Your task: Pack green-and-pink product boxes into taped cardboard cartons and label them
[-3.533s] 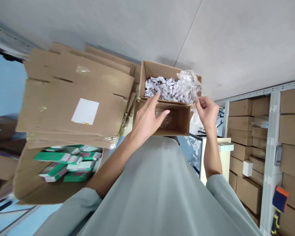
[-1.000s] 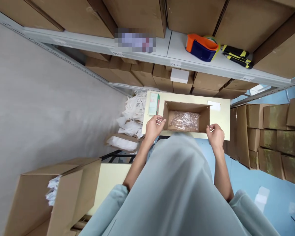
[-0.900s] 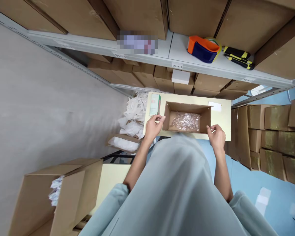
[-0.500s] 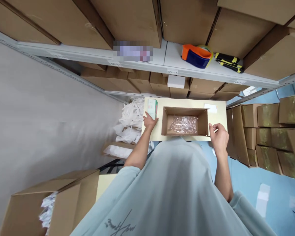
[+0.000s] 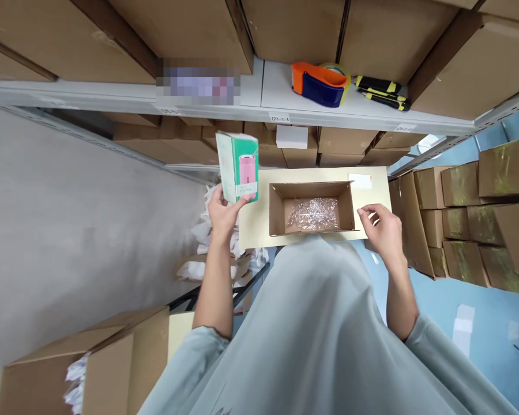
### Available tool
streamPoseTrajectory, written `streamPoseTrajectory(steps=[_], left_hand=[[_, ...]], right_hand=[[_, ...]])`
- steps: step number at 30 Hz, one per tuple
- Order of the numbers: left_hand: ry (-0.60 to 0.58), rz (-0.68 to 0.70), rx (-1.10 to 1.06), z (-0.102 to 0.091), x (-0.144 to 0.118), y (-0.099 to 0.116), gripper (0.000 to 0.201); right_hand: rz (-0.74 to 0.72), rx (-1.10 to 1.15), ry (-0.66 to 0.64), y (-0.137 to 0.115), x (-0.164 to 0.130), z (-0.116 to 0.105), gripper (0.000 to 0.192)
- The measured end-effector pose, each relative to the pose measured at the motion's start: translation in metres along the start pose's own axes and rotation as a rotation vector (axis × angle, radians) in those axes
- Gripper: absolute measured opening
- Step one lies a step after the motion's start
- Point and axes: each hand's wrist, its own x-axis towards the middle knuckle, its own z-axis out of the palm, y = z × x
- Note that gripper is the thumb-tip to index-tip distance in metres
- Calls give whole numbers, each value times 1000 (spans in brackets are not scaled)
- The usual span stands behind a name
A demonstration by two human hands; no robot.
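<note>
My left hand (image 5: 225,213) grips the lower end of a green and white product box (image 5: 239,167) with a pink cylinder pictured on its side. The box is held up above the left end of the cream table (image 5: 254,230). An open cardboard box (image 5: 281,210) stands on the table between my hands, with clear bubble wrap (image 5: 315,214) lying in it. My right hand (image 5: 383,230) hovers just right of the cardboard box, fingers curled and thumb near the index finger. Nothing shows between those fingers.
A shelf (image 5: 277,89) at the back carries an orange and blue tape dispenser (image 5: 320,83), black and yellow cutters (image 5: 380,92) and large cartons. Stacked cartons (image 5: 465,204) stand on the right. White paper or bags (image 5: 203,230) lie left of the table; a carton (image 5: 125,369) is at lower left.
My left hand has lifted the green and white box off the table, and it is now tilted to show its pink picture. My right hand stays by the cardboard box. The view has shifted slightly.
</note>
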Motion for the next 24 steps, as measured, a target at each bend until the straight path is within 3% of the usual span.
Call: streamPoseTrajectory(steps=[2, 5, 8, 10, 14, 17, 21, 24], left_hand=[[-84, 122, -36, -18, -11, 31, 87], [-235, 194, 50, -32, -34, 74, 97], [-423, 304, 222, -25, -59, 103, 78], [-540, 364, 333, -10, -72, 110, 67], [-677, 418, 460, 28, -75, 94, 66], [-736, 443, 529, 55, -63, 71, 67], [-813, 473, 757, 86, -48, 51, 69], [-825, 447, 969, 106, -46, 48, 65]], right_hand=[[-102, 44, -30, -14, 7, -6, 42], [-251, 85, -81, -36, 13, -14, 45], [-372, 33, -179, -43, 16, -14, 72], [-394, -72, -262, -36, 20, -8, 85], [-340, -325, -424, -8, 39, 20, 89], [-341, -463, -533, 5, 57, 49, 71], [-400, -600, -579, 4, 68, 87, 48], [-444, -728, -578, -1, 71, 110, 44]])
